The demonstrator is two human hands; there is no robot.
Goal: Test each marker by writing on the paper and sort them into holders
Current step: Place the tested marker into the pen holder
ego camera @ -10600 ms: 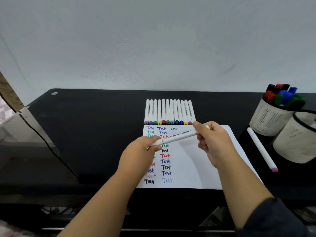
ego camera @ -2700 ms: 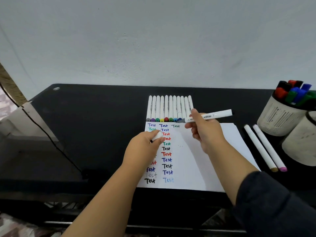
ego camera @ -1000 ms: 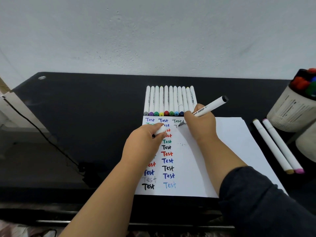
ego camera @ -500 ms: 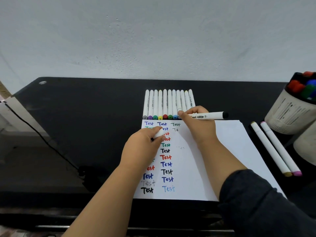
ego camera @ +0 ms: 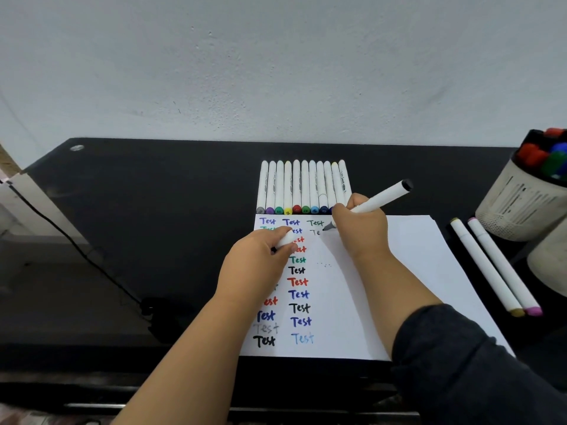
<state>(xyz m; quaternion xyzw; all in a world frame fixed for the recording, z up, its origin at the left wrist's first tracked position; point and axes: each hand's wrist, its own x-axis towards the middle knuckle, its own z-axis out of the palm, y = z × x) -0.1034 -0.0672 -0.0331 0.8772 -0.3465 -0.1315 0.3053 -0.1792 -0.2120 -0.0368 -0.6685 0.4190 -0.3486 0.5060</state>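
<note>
I'm at a plain desk set-up, more home or small office than workshop. My black desk (ego camera: pixel 153 210) is pushed against a bare, pale plastered wall (ego camera: pixel 276 72). At its right edge stand pale holders (ego camera: pixel 518 204) stuffed with markers. A dark cable (ego camera: pixel 76 243) trails down past the left edge. A sheet of paper (ego camera: pixel 414 271) lies at the near edge.
</note>
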